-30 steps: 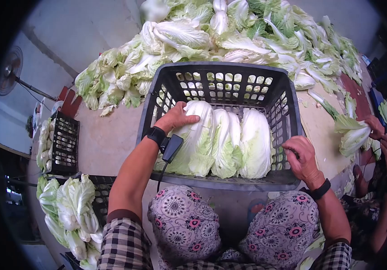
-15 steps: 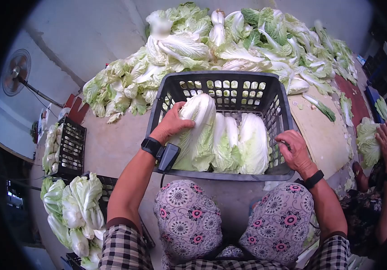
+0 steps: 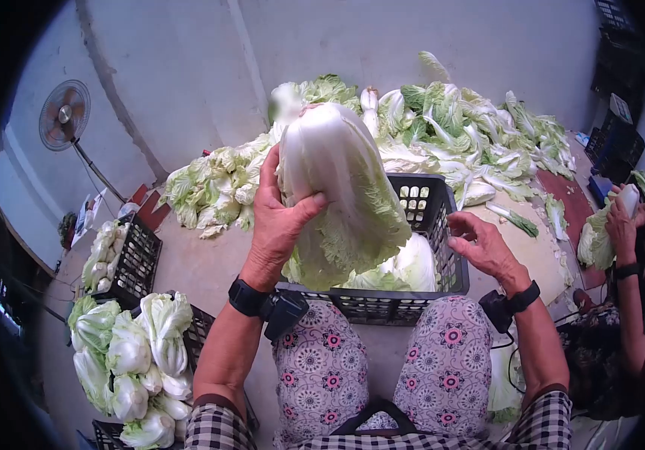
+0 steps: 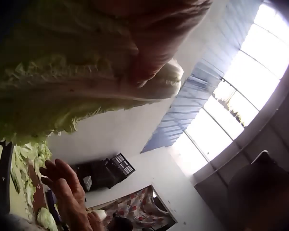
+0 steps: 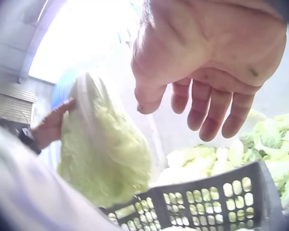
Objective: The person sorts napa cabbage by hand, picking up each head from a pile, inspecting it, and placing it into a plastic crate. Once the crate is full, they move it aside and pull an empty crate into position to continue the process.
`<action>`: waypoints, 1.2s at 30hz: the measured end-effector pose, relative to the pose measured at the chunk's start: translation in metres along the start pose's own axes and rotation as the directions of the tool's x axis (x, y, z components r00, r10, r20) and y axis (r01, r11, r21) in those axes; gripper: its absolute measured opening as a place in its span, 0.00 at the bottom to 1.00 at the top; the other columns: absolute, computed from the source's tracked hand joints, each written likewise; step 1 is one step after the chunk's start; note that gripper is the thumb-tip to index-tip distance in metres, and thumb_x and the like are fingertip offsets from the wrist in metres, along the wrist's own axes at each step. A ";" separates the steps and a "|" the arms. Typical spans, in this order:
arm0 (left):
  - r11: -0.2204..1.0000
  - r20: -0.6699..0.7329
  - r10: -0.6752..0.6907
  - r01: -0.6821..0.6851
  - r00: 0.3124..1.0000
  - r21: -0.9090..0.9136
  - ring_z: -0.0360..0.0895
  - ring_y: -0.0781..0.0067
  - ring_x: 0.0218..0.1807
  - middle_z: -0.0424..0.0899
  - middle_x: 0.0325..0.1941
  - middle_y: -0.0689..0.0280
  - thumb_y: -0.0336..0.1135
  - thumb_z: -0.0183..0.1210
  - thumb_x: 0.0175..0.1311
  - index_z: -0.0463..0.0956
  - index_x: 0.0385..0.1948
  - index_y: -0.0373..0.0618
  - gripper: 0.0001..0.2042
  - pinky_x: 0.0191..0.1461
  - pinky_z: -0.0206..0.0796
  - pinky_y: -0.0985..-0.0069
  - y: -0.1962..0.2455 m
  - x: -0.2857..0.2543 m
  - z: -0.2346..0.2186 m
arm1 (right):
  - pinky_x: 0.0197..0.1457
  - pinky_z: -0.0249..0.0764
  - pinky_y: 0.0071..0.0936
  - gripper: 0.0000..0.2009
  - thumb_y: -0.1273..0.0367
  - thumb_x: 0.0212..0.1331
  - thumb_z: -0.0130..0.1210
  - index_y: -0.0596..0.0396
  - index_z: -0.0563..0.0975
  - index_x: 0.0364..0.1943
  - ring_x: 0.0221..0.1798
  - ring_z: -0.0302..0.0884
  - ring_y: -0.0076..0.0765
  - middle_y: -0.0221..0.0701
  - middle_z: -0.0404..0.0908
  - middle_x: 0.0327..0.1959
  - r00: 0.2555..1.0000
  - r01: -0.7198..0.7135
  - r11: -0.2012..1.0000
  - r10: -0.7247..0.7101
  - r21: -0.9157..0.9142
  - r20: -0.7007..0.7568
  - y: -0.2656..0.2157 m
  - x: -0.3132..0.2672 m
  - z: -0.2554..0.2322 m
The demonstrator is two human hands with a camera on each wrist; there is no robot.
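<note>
A large napa cabbage (image 3: 348, 195), pale with frilly green leaf edges, is raised upright over the black plastic crate (image 3: 382, 309). My left hand (image 3: 276, 225) grips it from its left side, thumb across the front. Lower down, other napa cabbages (image 3: 417, 262) lie in the crate, partly hidden behind the raised one. Off the crate's right rim, my right hand (image 3: 485, 244) hovers with relaxed, slightly bent fingers and holds nothing. The right wrist view shows that palm, its fingers (image 5: 209, 113) hanging loose above the crate's perforated side.
Behind the crate spreads a heap of cabbages and loose leaves (image 3: 487, 142). At left stand a crate of cabbages (image 3: 138, 255) and a nearer pile of cabbages (image 3: 131, 352). A fan (image 3: 65, 115) stands farther back. On the right, another person's hands (image 3: 622, 229) hold a cabbage.
My left hand has tilted the leftmost cabbage up and lifted it out of the crate toward me. The right hand stays near the crate's right rim, its fingers looser. The head view has tipped upward.
</note>
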State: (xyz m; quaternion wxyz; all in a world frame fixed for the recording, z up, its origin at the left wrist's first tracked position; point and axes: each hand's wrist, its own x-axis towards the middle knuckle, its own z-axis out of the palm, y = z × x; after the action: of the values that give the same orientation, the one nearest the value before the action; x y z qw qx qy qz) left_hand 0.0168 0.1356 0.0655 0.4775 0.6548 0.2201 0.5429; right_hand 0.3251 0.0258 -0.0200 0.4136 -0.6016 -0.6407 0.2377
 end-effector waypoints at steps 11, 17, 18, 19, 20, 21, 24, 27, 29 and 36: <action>0.939 0.357 0.239 -0.308 0.903 0.151 0.62 0.61 0.64 0.61 0.64 0.55 0.33 0.72 0.38 0.45 0.67 0.48 0.51 0.66 0.56 0.66 0.062 -0.085 0.055 | 0.65 0.60 0.34 0.49 0.59 0.36 0.73 0.54 0.54 0.65 0.62 0.62 0.35 0.38 0.65 0.60 0.932 0.305 0.885 -0.201 0.352 -0.302 -0.136 -0.046 0.039; 0.993 0.375 0.073 -0.101 0.924 0.057 0.55 0.62 0.68 0.53 0.68 0.55 0.43 0.75 0.34 0.41 0.67 0.40 0.58 0.69 0.48 0.67 0.055 -0.100 0.032 | 0.58 0.67 0.29 0.41 0.59 0.38 0.72 0.54 0.64 0.59 0.54 0.70 0.27 0.30 0.74 0.51 0.967 0.238 0.716 -0.114 0.657 -0.227 -0.151 -0.068 0.049; 1.000 0.373 0.003 0.000 0.928 -0.007 0.56 0.64 0.67 0.55 0.67 0.56 0.43 0.75 0.35 0.42 0.67 0.40 0.57 0.69 0.49 0.68 0.052 -0.106 0.033 | 0.58 0.67 0.28 0.40 0.58 0.39 0.72 0.54 0.64 0.59 0.54 0.70 0.27 0.30 0.73 0.52 0.972 0.229 0.694 -0.132 0.682 -0.193 -0.152 -0.069 0.053; 0.992 0.370 -0.068 0.101 0.926 -0.071 0.57 0.65 0.67 0.57 0.67 0.57 0.43 0.75 0.36 0.43 0.67 0.40 0.56 0.68 0.50 0.68 0.050 -0.112 0.035 | 0.58 0.67 0.29 0.40 0.57 0.40 0.71 0.54 0.64 0.59 0.55 0.70 0.28 0.31 0.73 0.52 0.977 0.207 0.725 -0.121 0.657 -0.174 -0.152 -0.068 0.055; 0.971 0.372 -0.134 0.197 0.918 -0.136 0.58 0.67 0.66 0.58 0.66 0.58 0.42 0.75 0.37 0.43 0.67 0.41 0.55 0.68 0.50 0.69 0.049 -0.113 0.036 | 0.58 0.67 0.29 0.39 0.56 0.41 0.70 0.55 0.64 0.59 0.55 0.70 0.29 0.32 0.73 0.51 0.981 0.188 0.755 -0.114 0.629 -0.157 -0.151 -0.067 0.054; 0.969 0.343 -0.122 0.187 0.931 -0.163 0.63 0.70 0.62 0.65 0.61 0.60 0.40 0.73 0.40 0.48 0.66 0.41 0.50 0.65 0.55 0.70 0.050 -0.113 0.036 | 0.58 0.66 0.30 0.39 0.55 0.43 0.69 0.55 0.64 0.59 0.55 0.70 0.30 0.33 0.74 0.51 0.985 0.168 0.783 -0.105 0.599 -0.140 -0.149 -0.065 0.053; 0.958 0.232 -0.165 0.212 0.959 -0.193 0.66 0.71 0.60 0.69 0.58 0.62 0.39 0.72 0.43 0.53 0.64 0.41 0.45 0.63 0.59 0.72 0.049 -0.111 0.034 | 0.59 0.65 0.32 0.38 0.54 0.47 0.65 0.57 0.63 0.60 0.55 0.70 0.36 0.39 0.74 0.51 0.985 0.161 0.905 -0.121 0.395 -0.124 -0.133 -0.055 0.056; 0.953 0.134 -0.181 0.208 0.974 -0.220 0.70 0.72 0.55 0.72 0.55 0.62 0.39 0.71 0.44 0.58 0.60 0.40 0.40 0.57 0.65 0.73 0.037 -0.108 0.031 | 0.63 0.62 0.35 0.38 0.55 0.51 0.62 0.60 0.59 0.61 0.59 0.67 0.44 0.45 0.69 0.56 0.942 0.261 0.956 -0.222 0.137 -0.251 -0.121 -0.053 0.064; 0.939 0.093 -0.201 0.219 0.975 -0.265 0.73 0.72 0.51 0.73 0.52 0.62 0.39 0.71 0.45 0.61 0.57 0.40 0.37 0.54 0.68 0.74 0.029 -0.108 0.034 | 0.66 0.58 0.36 0.39 0.56 0.51 0.61 0.61 0.57 0.62 0.64 0.62 0.46 0.48 0.64 0.60 0.924 0.265 0.964 -0.243 0.037 -0.295 -0.114 -0.056 0.063; 0.978 0.227 -0.177 0.198 0.958 -0.073 0.63 0.63 0.63 0.63 0.61 0.52 0.50 0.70 0.43 0.49 0.64 0.38 0.49 0.64 0.57 0.67 0.018 -0.095 0.048 | 0.70 0.52 0.40 0.50 0.52 0.46 0.65 0.58 0.44 0.67 0.70 0.51 0.45 0.47 0.52 0.67 0.976 0.212 0.792 -0.201 0.572 -0.083 -0.108 -0.040 0.067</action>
State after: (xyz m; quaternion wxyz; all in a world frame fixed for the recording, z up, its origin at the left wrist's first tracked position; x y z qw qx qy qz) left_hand 0.0273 0.0320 0.0353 0.5787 0.6633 0.2011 0.4298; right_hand 0.2058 -0.0176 0.0199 0.6055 -0.3762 -0.5965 0.3689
